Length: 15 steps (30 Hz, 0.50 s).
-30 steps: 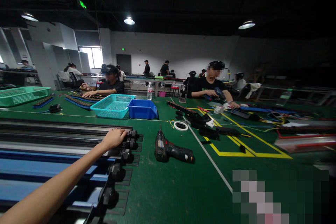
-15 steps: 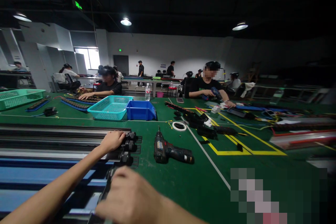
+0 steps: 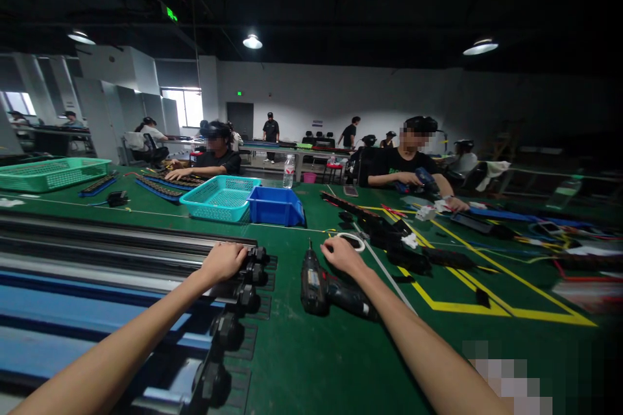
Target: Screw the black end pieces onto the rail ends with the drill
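My left hand lies over the end of a long dark rail, its fingers curled round the black end fitting. Beside it run more long strips, a blue one among them, with black knob-like ends. My right hand hovers just above a black cordless drill lying on its side, bit pointing away. The fingers of that hand are bent together, and whatever may be between them is hidden. Partly behind this hand lies a white ring, which looks like a tape roll.
Beyond the rails on the green table stand a turquoise basket, a blue bin and a water bottle. A green basket is at far left. Dark strips and wires lie right; co-workers sit across.
My right hand has moved from the nearer rail ends, away and to the right, to above the drill. My left hand stays on the rail end. The view has turned slightly left.
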Tool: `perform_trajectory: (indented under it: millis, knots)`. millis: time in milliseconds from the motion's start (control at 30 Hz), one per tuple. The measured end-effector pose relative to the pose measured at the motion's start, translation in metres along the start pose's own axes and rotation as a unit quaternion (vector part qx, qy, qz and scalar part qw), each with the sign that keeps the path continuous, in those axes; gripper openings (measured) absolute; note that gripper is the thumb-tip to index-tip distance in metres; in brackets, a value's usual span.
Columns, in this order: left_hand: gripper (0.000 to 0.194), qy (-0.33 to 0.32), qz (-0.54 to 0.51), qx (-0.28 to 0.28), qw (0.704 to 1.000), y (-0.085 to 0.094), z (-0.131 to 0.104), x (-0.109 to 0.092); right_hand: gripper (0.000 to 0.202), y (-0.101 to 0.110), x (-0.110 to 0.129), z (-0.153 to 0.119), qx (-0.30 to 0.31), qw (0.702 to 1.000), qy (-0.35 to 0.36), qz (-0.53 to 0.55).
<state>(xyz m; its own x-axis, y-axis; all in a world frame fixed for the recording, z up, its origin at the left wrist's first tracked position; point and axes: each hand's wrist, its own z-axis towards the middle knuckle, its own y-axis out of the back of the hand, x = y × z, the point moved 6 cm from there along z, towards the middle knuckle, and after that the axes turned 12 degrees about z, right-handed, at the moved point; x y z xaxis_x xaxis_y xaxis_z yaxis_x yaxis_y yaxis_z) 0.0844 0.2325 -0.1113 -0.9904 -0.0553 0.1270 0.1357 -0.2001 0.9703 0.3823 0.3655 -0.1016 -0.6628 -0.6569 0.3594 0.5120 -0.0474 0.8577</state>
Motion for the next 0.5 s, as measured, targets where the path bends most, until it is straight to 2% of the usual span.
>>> perform_trajectory:
  millis: [167, 233, 300, 400, 433, 500]
  knots:
    - [0.054, 0.007, -0.01, 0.005, 1.0, 0.001, -0.001, 0.001, 0.022, -0.018, -0.003, 0.003, 0.074, 0.996, 0.01, 0.056]
    - [0.054, 0.009, -0.013, 0.006, 1.0, 0.001, -0.001, 0.001, 0.024, -0.01, 0.004, 0.005, 0.039, 0.995, 0.016, 0.09]
    - [0.054, 0.013, -0.03, 0.004, 0.999, 0.001, -0.001, 0.002, 0.026, 0.009, 0.02, 0.006, -0.044, 0.992, 0.02, 0.119]
    - [0.053, 0.024, -0.068, 0.008, 0.997, 0.0, -0.001, 0.004, 0.027, 0.039, 0.072, -0.005, -0.134, 0.974, 0.044, 0.177]
    - [0.053, 0.028, -0.078, 0.01, 0.996, 0.0, 0.0, 0.005, 0.026, 0.047, 0.098, -0.013, -0.134, 0.968, 0.063, 0.203]
    - [0.051, 0.039, -0.094, 0.014, 0.995, -0.001, 0.001, 0.008, 0.024, 0.053, 0.158, -0.036, -0.087, 0.955, 0.122, 0.255]
